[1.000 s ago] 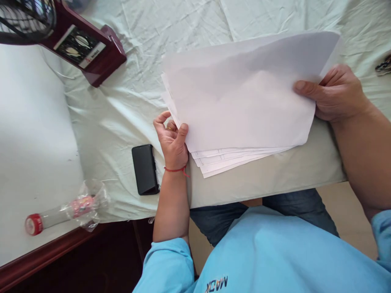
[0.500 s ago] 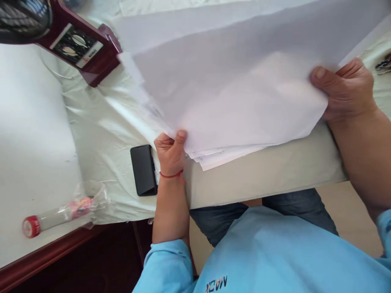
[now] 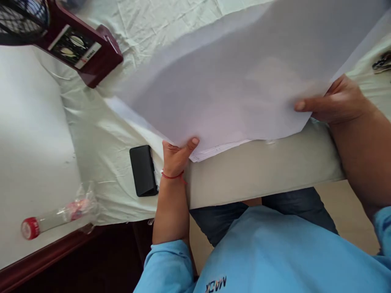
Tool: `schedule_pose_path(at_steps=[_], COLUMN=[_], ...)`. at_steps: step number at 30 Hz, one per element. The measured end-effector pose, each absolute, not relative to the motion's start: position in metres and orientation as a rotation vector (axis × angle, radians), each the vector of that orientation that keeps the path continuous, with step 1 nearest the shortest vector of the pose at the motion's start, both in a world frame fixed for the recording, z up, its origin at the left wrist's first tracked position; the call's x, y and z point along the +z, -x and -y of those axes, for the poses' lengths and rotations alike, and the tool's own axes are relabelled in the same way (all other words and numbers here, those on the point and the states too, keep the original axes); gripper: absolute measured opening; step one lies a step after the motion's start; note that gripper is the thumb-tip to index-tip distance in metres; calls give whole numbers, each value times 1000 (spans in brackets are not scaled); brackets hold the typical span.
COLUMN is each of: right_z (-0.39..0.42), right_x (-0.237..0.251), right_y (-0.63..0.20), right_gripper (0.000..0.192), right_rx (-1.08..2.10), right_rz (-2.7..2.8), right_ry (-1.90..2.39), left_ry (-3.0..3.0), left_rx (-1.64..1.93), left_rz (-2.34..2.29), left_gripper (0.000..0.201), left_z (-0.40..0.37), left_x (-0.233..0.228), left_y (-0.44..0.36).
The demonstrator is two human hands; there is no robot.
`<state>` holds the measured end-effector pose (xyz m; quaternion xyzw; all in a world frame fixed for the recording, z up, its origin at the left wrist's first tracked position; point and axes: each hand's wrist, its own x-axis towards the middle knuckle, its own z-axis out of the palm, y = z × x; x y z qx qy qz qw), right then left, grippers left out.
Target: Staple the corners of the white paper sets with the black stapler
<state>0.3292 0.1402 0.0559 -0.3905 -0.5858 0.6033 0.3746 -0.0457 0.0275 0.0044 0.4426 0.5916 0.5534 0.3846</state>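
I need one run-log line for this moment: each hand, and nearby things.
left hand: grips paper stack | right hand: grips paper stack | near: phone, bottle

This looks like a bedroom in a home. A mattress edge under a creased pale green bedsheet (image 3: 122, 134) fills the middle of the frame. At upper left stands a dark red fan base (image 3: 81, 47) with its black grille. A black phone (image 3: 143, 171) lies on the sheet at lower centre-left, and a plastic bottle (image 3: 55, 217) rests at lower left on a white surface edged in dark wood.
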Motion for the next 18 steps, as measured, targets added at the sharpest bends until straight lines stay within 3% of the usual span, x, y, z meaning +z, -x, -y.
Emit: schedule_pose_path(at_steps=[3, 8, 12, 18], right_z=[-139, -139, -142, -140], right_x=[52, 47, 52, 54], right_y=[-328, -340, -345, -332], right_gripper=[64, 50, 52, 45], right_rx=[1412, 1260, 1288, 1228], right_rz=[1563, 1589, 1728, 1730], right_ry=[967, 930, 903, 936], left_ry=[-1129, -1138, -1159, -1152], left_rx=[1433, 1560, 1677, 1566], left_rz=[-1474, -1386, -1331, -1493], left_gripper=[57, 78, 69, 53], left_z=[-28, -29, -32, -31], left_x=[10, 13, 9, 7], left_y=[42, 44, 50, 44])
